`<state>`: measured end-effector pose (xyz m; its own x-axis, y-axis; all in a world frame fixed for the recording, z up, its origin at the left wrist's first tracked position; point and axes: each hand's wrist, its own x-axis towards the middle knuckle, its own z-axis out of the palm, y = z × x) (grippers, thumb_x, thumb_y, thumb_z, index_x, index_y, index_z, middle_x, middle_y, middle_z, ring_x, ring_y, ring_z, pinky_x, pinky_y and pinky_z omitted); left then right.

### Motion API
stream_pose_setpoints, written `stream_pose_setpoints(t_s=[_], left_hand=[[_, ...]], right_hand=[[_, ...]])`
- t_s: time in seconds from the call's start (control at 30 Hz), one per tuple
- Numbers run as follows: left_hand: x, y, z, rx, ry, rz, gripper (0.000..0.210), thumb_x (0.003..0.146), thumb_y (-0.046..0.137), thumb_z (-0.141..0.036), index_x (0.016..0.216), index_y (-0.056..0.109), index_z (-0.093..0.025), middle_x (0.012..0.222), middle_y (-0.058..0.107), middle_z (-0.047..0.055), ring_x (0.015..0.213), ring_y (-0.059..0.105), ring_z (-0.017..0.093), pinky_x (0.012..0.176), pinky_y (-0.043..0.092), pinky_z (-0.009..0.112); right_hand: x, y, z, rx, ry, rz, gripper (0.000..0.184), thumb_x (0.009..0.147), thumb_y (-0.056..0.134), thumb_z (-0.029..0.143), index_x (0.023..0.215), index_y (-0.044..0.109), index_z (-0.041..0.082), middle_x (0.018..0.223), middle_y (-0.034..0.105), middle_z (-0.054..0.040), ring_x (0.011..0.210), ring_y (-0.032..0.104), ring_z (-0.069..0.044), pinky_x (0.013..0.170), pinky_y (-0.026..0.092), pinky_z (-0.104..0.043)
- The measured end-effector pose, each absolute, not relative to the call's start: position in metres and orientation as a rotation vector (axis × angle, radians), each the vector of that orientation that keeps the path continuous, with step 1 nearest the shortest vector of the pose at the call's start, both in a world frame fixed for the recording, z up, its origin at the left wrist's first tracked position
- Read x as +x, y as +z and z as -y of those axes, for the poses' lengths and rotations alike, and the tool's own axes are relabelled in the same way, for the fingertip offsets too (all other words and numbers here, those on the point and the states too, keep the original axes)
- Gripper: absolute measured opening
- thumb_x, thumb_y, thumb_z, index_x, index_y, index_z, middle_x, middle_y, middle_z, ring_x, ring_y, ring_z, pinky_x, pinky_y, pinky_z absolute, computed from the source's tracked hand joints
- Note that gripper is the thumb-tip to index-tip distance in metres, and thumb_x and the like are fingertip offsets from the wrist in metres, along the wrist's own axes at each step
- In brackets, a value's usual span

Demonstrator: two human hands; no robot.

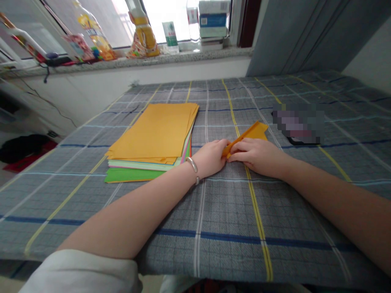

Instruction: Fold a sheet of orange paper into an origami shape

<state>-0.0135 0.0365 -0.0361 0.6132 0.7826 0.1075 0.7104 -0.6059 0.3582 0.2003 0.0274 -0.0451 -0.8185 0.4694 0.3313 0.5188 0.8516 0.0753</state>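
A folded piece of orange paper [255, 131] lies low over the checked cloth, its pointed end toward the upper right. My left hand [212, 156], with a silver bangle on the wrist, is closed on the paper's near left end. Close beside it, my right hand [255, 156] pinches the same paper, fingers bent over its lower edge. The hands almost touch, and their fingers hide part of the folds. Left of my hands sits a stack of coloured paper [155, 132], orange sheets on top with green, white and pink edges showing below.
A plaid cloth [226, 215] covers the surface. At the right lies a blurred-out, dark-edged flat object [299, 124]. On the windowsill [183, 57] stand bottles, a tube [170, 34] and boxes [214, 20]. A grey curtain [293, 36] hangs at the back right.
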Motion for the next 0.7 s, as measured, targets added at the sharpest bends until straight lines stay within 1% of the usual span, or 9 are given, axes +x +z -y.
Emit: stream_pose_setpoints(t_s=[0.17,0.27,0.4,0.57,0.63,0.7], left_hand=[[-0.013,-0.036,-0.035,2.551,0.358,-1.215,0.037,0.089,0.057,-0.010,0.127,0.056,-0.012,0.124,0.069,0.013,0.120,0.064,0.025,0.105,0.051,0.039],[-0.014,-0.036,-0.035,2.553,0.389,-1.204,0.040,0.089,0.056,-0.009,0.129,0.055,-0.012,0.126,0.068,0.013,0.120,0.064,0.024,0.105,0.051,0.039],[-0.015,-0.037,-0.035,2.555,0.410,-1.170,0.040,0.088,0.055,-0.007,0.127,0.055,-0.013,0.123,0.069,0.011,0.117,0.065,0.023,0.103,0.052,0.039],[-0.017,-0.039,-0.037,2.567,0.455,-1.112,0.040,0.087,0.054,-0.006,0.126,0.054,-0.013,0.123,0.068,0.012,0.116,0.064,0.023,0.104,0.052,0.041],[-0.019,-0.042,-0.038,2.557,0.503,-1.079,0.043,0.086,0.054,-0.005,0.128,0.051,-0.014,0.121,0.068,0.011,0.113,0.065,0.022,0.102,0.053,0.041],[-0.020,-0.045,-0.038,2.545,0.584,-1.045,0.051,0.084,0.055,-0.003,0.133,0.047,-0.015,0.121,0.065,0.011,0.111,0.064,0.020,0.099,0.055,0.037]], right_hand=[[0.205,-0.040,-0.026,-0.728,-0.254,2.747,0.030,0.093,0.055,0.010,0.108,0.076,0.026,0.111,0.074,-0.0040,0.100,0.067,-0.023,0.085,0.053,-0.036],[0.209,-0.038,-0.024,-0.767,-0.270,2.759,0.029,0.092,0.056,0.010,0.106,0.076,0.026,0.112,0.075,-0.0039,0.098,0.068,-0.023,0.082,0.054,-0.037],[0.215,-0.034,-0.024,-0.775,-0.277,2.781,0.031,0.089,0.057,0.009,0.106,0.076,0.026,0.111,0.075,-0.0038,0.098,0.069,-0.024,0.081,0.054,-0.037],[0.224,-0.030,-0.025,-0.756,-0.286,2.776,0.034,0.087,0.054,0.008,0.101,0.078,0.027,0.110,0.076,-0.0026,0.096,0.069,-0.021,0.083,0.054,-0.035],[0.228,-0.030,-0.025,-0.773,-0.265,2.769,0.034,0.087,0.053,0.007,0.099,0.078,0.028,0.111,0.077,-0.0021,0.097,0.069,-0.021,0.083,0.054,-0.035],[0.230,-0.030,-0.024,-0.793,-0.231,2.766,0.035,0.088,0.051,0.007,0.097,0.078,0.027,0.110,0.077,-0.0022,0.098,0.070,-0.021,0.083,0.054,-0.036]])
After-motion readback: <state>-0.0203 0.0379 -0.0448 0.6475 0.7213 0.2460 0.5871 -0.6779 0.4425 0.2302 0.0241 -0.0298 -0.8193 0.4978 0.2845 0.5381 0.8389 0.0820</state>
